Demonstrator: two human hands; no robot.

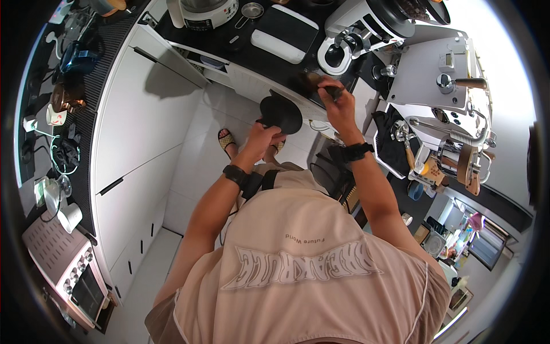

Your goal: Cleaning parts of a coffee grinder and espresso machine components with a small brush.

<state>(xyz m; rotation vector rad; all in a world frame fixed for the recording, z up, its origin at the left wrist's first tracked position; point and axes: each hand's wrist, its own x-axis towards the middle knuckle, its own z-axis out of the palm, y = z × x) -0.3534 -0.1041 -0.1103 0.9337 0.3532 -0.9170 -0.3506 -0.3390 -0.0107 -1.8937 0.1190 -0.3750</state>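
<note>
My left hand (263, 139) grips a round black dish-like pan (281, 114) by its lower edge, low in front of the counter edge. In my right hand (341, 105) is a brush with a dark handle (333, 92). Its bristle end (304, 82) is blurred and hovers over or touches the front of the black countertop (268, 71); I cannot tell which. Just beyond my right hand stands a white coffee grinder (343, 21) with a white ring-shaped part (335, 70) at its front.
A black and white scale (285, 32), a small strainer (252, 10) and a white electric kettle (206, 19) stand on the counter. To the right is a white espresso machine (425, 73) with a portafilter (401, 131) near it. White cabinets (137, 112) line the left.
</note>
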